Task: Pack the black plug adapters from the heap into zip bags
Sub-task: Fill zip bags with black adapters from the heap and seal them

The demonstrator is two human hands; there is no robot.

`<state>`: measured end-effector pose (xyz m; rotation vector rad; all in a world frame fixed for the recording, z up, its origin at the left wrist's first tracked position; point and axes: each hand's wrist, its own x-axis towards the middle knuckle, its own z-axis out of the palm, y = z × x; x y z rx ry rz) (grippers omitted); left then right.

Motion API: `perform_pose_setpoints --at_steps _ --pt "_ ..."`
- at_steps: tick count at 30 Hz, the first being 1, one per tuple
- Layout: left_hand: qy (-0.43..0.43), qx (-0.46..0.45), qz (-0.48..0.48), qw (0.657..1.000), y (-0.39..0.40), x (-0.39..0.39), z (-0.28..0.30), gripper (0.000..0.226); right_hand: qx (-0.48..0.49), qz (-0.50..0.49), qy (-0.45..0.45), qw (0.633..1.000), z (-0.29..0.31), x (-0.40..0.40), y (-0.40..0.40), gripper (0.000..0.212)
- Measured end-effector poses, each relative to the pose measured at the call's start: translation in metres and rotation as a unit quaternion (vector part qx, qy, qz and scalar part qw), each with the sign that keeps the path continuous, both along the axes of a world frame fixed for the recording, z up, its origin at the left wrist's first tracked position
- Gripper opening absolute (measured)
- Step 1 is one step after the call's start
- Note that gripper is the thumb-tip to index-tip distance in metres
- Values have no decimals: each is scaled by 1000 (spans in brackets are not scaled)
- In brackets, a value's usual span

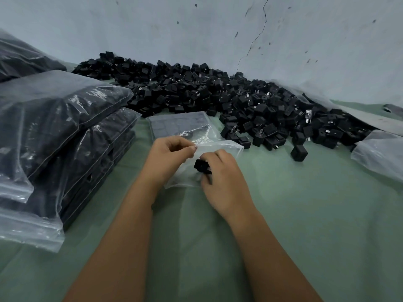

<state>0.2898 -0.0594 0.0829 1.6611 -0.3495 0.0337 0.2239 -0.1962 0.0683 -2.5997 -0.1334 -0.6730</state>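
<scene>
A big heap of black plug adapters [229, 99] lies along the wall at the back of the green surface. In front of it a clear zip bag [226, 150] lies flat. My left hand [169, 156] pinches the bag's upper edge between thumb and fingers. My right hand [222, 179] grips a black plug adapter [201, 166] at the bag, fingers curled round it. Just behind lies another zip bag [178, 123] with adapters laid in rows inside it.
Filled zip bags [61, 131] are stacked at the left, reaching close to my left forearm. Clear bags [381, 155] lie at the right edge. A single loose adapter [299, 152] stands apart from the heap. A cracked grey wall [218, 29] closes the back.
</scene>
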Motion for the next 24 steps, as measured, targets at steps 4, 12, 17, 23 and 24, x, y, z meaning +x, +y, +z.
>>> perform_pose_setpoints --at_steps 4,12,17,23,24 --pt "-5 -6 -31 1000 0 -1 1 6 -21 -7 15 1000 1 0 1 21" --pt "-19 -65 -115 991 0 -6 5 13 -38 -11 19 999 2 0 2 19" --pt "-40 -74 -136 987 -2 -7 9 12 -81 -68 -30 994 7 -5 3 24" --pt "-15 -75 -155 985 -5 -10 5 7 -95 -87 1 992 11 -6 4 17" --pt "-19 -71 -144 987 -3 -9 5 9 -95 -82 7 992 11 -6 4 17"
